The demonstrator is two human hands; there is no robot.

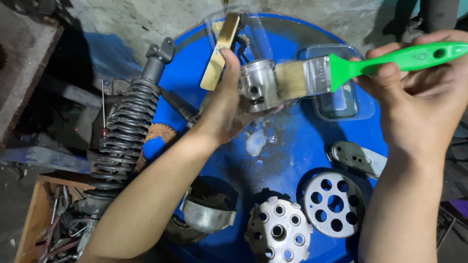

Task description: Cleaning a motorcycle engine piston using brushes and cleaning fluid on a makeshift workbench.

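Note:
My left hand (222, 104) grips a metal piston (257, 85), held on its side above a blue drum top (287, 146). My right hand (419, 92) holds a paintbrush by its green handle (395, 61). The brush's pale bristles (291, 79) press against the side of the piston. A second brush with a pale wooden handle (222, 48) lies behind my left hand, resting in a clear plastic tub (258, 29).
On the drum lie two round metal discs with holes (278, 231) (334, 204), a curved metal shell (207, 214), a small grey cover (356, 158) and a clear container (339, 104). A coil shock absorber (126, 126) leans at left. A wooden box of tools (48, 219) sits lower left.

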